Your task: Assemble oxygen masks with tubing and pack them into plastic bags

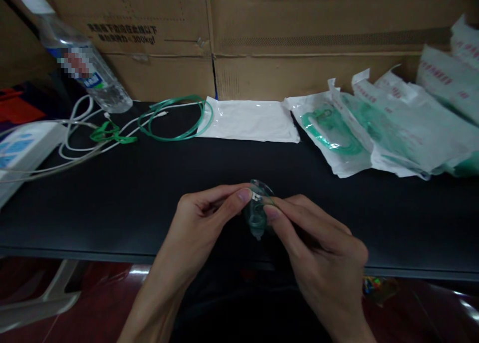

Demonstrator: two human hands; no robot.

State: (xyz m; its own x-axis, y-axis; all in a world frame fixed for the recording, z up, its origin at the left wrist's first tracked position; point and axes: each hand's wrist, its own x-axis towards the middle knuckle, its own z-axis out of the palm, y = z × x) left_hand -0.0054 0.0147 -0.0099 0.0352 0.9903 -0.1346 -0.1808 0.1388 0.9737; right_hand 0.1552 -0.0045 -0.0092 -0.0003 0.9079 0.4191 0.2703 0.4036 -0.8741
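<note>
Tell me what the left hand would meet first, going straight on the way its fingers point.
The clear piece, which the left hand is pinching by its edge; just past it, probably the right hand, though this single view leaves the depth between them unclear.

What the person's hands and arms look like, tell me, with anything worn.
The left hand and right hand are bare: no gloves, rings or watch show. The left forearm shows no sleeve; little of the right one is in frame. No markings show.
</note>
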